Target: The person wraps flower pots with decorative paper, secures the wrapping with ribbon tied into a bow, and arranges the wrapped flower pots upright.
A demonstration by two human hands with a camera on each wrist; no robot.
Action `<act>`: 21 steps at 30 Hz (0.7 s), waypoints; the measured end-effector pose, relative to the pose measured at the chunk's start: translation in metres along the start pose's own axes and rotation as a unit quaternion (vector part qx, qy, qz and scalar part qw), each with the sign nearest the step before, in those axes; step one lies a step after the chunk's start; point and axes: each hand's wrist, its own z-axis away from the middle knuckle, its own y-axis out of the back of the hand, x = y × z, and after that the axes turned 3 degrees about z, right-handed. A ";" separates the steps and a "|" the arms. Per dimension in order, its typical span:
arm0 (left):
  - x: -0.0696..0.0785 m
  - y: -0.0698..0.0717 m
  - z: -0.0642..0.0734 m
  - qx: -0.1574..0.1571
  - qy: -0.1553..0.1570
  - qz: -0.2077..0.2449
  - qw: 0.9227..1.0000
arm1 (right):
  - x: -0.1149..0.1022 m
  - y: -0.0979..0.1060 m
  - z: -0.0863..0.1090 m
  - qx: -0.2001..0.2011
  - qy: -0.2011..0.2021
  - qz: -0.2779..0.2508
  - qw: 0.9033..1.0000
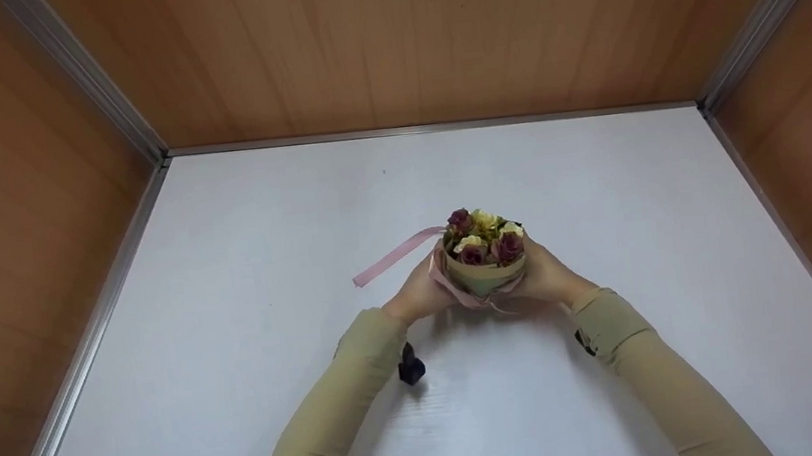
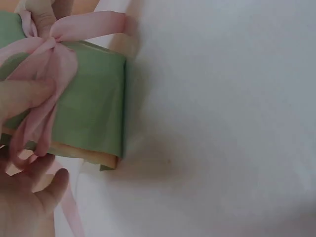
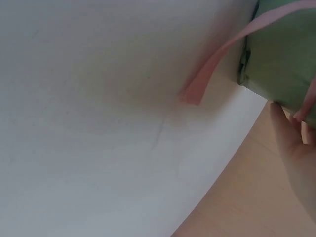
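Observation:
A small bouquet (image 1: 485, 250) with dark red and cream flowers is held between both hands, above the white table. Green wrapping paper (image 2: 94, 98) with a brown inner layer surrounds it, and a pink ribbon (image 2: 59, 59) is tied around the wrap in a bow. My left hand (image 1: 424, 290) grips its left side; in the left wrist view one finger presses over the ribbon. On the opposite side my right hand (image 1: 547, 277) holds the wrap, its fingers partly hidden behind the bouquet. One loose ribbon tail (image 1: 394, 259) sticks out to the left.
The white tabletop (image 1: 263, 235) is bounded by wood-look panels (image 1: 386, 41) at the back and both sides, with metal edging along the joins. Dark wrist-worn pieces show beside the left sleeve (image 1: 346, 378) and the right sleeve (image 1: 628, 333).

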 end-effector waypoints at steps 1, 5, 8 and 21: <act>0.003 0.002 -0.001 -0.014 0.008 -0.008 1.000 | 0.000 0.004 0.001 -0.017 -0.009 -0.003 1.000; 0.012 0.011 -0.003 -0.046 0.089 -0.050 0.994 | 0.008 0.027 0.007 -0.064 -0.065 -0.047 0.995; 0.014 0.019 -0.003 -0.029 0.144 -0.061 0.987 | 0.016 0.043 0.011 -0.045 -0.115 -0.082 0.989; 0.014 0.035 -0.001 0.156 0.163 -0.109 0.968 | 0.026 0.066 0.026 0.187 -0.214 -0.048 0.958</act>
